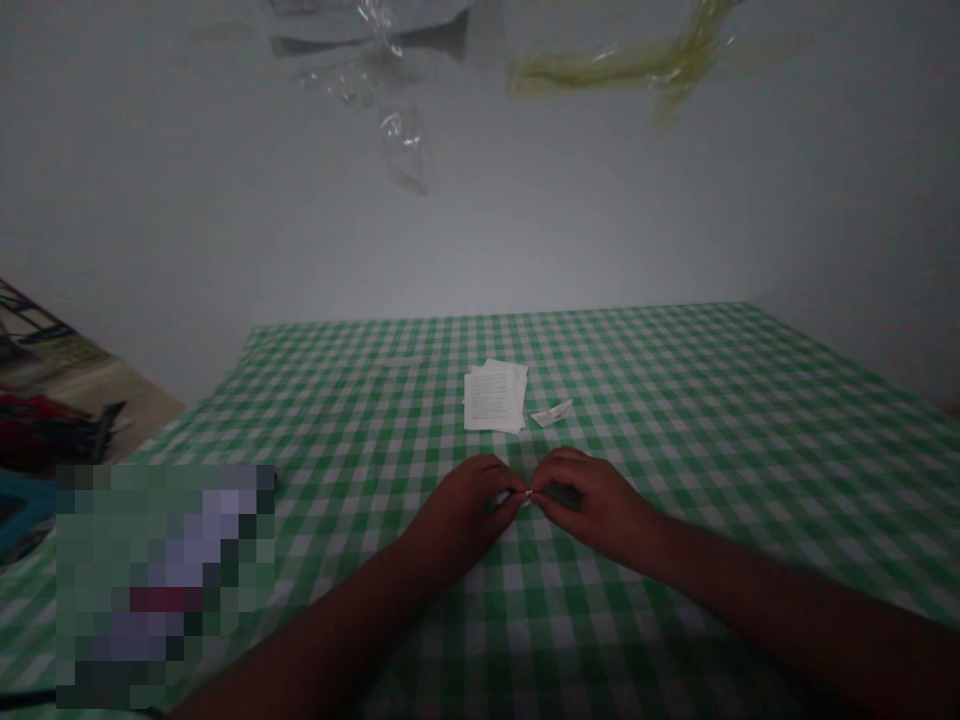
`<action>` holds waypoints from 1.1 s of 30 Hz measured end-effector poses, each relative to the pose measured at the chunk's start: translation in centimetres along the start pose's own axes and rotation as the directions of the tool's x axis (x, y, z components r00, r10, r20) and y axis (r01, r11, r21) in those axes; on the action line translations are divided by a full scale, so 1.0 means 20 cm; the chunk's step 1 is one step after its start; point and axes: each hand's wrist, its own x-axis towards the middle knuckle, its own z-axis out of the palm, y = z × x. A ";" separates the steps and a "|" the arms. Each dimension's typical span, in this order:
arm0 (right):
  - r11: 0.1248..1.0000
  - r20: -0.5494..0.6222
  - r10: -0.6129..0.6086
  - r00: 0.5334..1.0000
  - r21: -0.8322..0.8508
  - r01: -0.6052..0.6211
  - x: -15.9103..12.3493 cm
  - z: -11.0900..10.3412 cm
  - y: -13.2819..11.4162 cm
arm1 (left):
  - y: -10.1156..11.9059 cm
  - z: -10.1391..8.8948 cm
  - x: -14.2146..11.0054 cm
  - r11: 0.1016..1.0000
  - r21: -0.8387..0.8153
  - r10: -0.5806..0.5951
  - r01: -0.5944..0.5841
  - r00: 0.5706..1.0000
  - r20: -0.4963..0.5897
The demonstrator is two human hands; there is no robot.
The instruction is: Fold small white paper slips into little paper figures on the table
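Note:
Both hands meet low over the table, fingertips almost touching. My left hand (480, 500) pinches one side of a small white piece of paper (527, 498), and my right hand (589, 500) pinches the other side. Only a sliver of the paper shows between the fingers, so its shape is hidden. Just beyond the hands lies a small folded paper boat (553, 413). To its left is a loose stack of white sheets (493, 402), the top one covered in printed lines.
A green-and-white checked tablecloth (675, 400) covers the table, which meets a pale wall (525, 220) at the back. At the left, a pixelated patch (172, 570) hides an object on the cloth. Red and blue items (37, 430) sit beyond the table's left edge.

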 end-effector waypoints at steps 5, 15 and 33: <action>0.998 -0.005 -0.054 0.999 -0.035 0.053 0.00 0.00 -0.01 | 0.00 0.01 -0.01 1.000 0.007 0.009 -0.009 1.000 -0.025; 0.987 0.013 -0.133 0.991 -0.089 0.133 -0.01 0.00 -0.01 | -0.01 0.03 -0.02 0.998 0.008 0.055 -0.055 0.997 -0.052; 0.990 0.005 -0.118 0.993 -0.077 0.118 0.00 -0.02 0.00 | -0.01 0.00 0.00 0.996 -0.084 -0.007 0.004 0.999 -0.034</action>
